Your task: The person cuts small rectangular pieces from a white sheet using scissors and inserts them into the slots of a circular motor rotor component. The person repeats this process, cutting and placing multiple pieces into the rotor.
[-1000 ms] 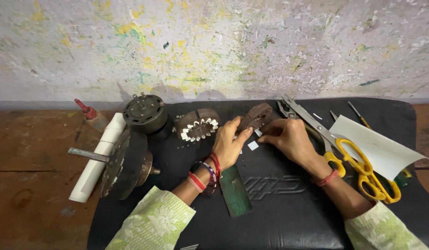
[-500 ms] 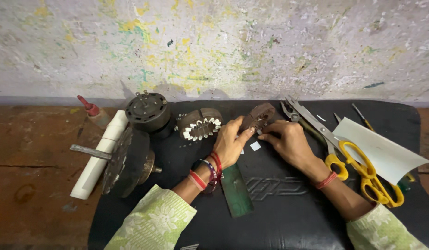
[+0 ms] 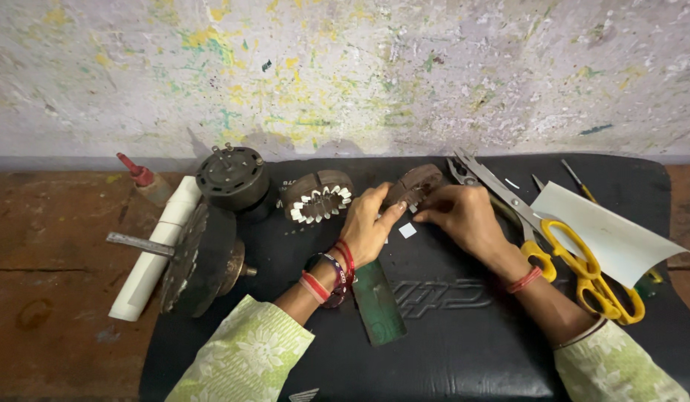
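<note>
Head view: both hands meet at a dark ring-shaped motor stator (image 3: 413,183) tilted on the far middle of the black mat (image 3: 464,350). Left hand (image 3: 369,227) has fingers curled against the stator's left side, steadying it; right hand (image 3: 464,216) pinches at its lower right edge, fingertips pressed together on what seems a small slip, too small to confirm. Judgement: work goes best if the left hand keeps the ring braced and tilted toward the eye, while the right makes small, slot-aligned moves. A white paper scrap (image 3: 407,230) lies just near of the stator. A second stator with white slot liners (image 3: 319,196) sits to the left, then a round motor housing (image 3: 232,177) and a rotor on its shaft (image 3: 200,257). Green strip (image 3: 378,301) lies under the left wrist; yellow-handled scissors (image 3: 583,264) and white sheet (image 3: 613,234) at right. Versus one second ago: hands and stator essentially unchanged, only slight finger adjustment; other items have not moved.
</note>
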